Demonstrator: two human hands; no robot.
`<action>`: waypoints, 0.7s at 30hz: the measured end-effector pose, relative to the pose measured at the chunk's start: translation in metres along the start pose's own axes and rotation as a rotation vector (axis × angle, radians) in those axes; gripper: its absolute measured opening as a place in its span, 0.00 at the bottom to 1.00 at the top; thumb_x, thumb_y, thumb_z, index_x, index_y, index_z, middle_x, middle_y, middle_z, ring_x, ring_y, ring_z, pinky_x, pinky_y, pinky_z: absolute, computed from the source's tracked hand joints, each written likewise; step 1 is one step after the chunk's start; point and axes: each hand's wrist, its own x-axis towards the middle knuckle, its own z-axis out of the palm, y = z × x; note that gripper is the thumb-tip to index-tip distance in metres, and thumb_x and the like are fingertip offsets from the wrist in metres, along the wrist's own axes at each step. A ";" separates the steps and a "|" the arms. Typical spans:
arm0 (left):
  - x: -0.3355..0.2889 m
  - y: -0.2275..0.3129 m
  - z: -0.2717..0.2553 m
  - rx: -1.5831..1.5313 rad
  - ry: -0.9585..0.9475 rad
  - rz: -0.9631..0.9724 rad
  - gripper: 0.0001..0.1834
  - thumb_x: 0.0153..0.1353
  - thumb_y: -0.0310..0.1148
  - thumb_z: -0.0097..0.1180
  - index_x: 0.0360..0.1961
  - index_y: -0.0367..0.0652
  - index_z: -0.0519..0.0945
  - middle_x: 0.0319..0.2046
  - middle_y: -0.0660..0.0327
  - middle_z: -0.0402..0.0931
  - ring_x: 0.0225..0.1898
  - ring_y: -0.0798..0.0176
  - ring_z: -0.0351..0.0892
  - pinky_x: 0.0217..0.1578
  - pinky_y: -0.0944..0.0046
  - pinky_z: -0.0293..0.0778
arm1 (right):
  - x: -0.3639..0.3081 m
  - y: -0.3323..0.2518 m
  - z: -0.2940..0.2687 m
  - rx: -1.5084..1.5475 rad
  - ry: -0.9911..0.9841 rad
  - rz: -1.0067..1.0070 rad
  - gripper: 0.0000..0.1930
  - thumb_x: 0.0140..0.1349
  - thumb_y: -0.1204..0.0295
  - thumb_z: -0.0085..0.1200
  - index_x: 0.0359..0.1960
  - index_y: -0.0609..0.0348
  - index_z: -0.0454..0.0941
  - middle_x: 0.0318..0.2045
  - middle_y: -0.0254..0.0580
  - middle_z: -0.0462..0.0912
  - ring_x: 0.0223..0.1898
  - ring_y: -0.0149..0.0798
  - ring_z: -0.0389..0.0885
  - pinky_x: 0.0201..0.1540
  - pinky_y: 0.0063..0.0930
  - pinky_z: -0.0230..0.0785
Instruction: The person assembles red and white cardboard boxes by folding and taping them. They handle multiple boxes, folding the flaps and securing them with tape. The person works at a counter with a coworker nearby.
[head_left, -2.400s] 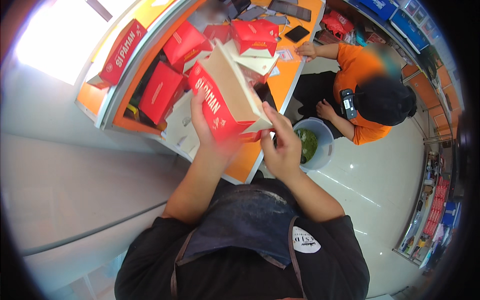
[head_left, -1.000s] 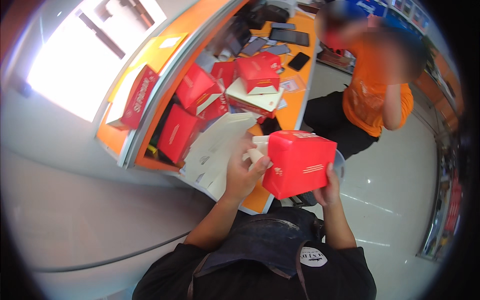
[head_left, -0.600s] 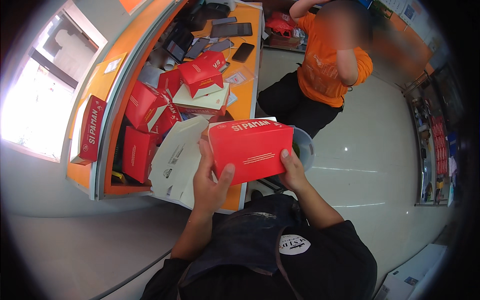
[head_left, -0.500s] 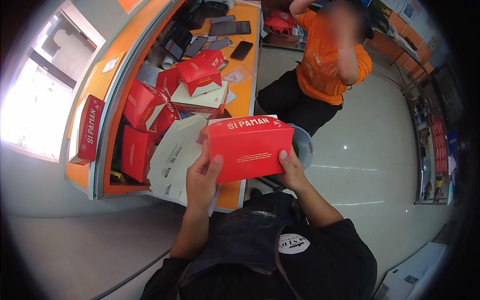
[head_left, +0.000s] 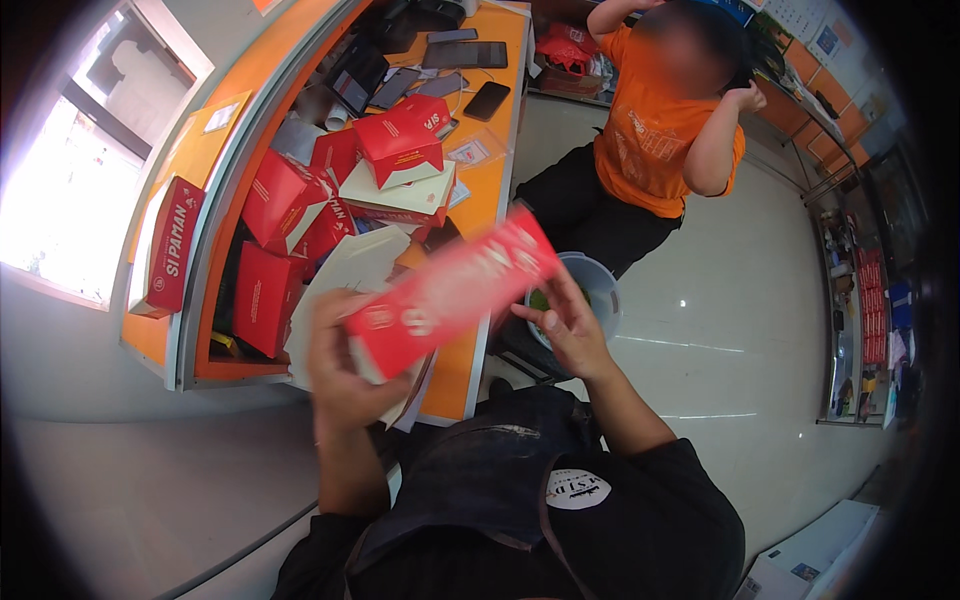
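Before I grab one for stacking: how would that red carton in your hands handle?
Probably light: the red carton is tilted between the left hand and right hand. Likely thin card that dents under a hard grip. Flat sides, so it shouldn't roll.

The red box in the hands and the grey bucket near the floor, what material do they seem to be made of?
The red box looks like thin folding cardboard, red printed outside, pale inside like the flat blanks on the desk; motion blur hides its finish. The grey bucket seems to be plastic: smooth, thin rim, slight gloss.
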 end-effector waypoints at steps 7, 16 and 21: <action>0.044 0.014 -0.145 0.705 0.655 0.417 0.42 0.51 0.23 0.80 0.64 0.41 0.68 0.62 0.47 0.71 0.65 0.45 0.74 0.65 0.44 0.77 | -0.004 0.008 0.004 -0.084 -0.083 0.120 0.34 0.74 0.72 0.57 0.77 0.62 0.58 0.77 0.42 0.55 0.71 0.38 0.64 0.65 0.34 0.69; 0.035 -0.042 -0.278 0.996 0.664 -0.152 0.31 0.64 0.21 0.60 0.69 0.36 0.69 0.65 0.52 0.68 0.66 0.55 0.73 0.70 0.51 0.70 | -0.016 0.025 -0.003 -0.098 -0.071 0.388 0.26 0.76 0.72 0.54 0.72 0.62 0.64 0.60 0.38 0.73 0.62 0.31 0.72 0.62 0.29 0.70; 0.017 -0.051 -0.286 0.922 0.616 -0.157 0.31 0.63 0.17 0.57 0.69 0.36 0.67 0.68 0.50 0.66 0.67 0.53 0.73 0.67 0.52 0.72 | -0.007 0.035 -0.002 -0.094 -0.091 0.392 0.25 0.76 0.71 0.56 0.72 0.59 0.66 0.57 0.39 0.75 0.59 0.30 0.74 0.60 0.28 0.71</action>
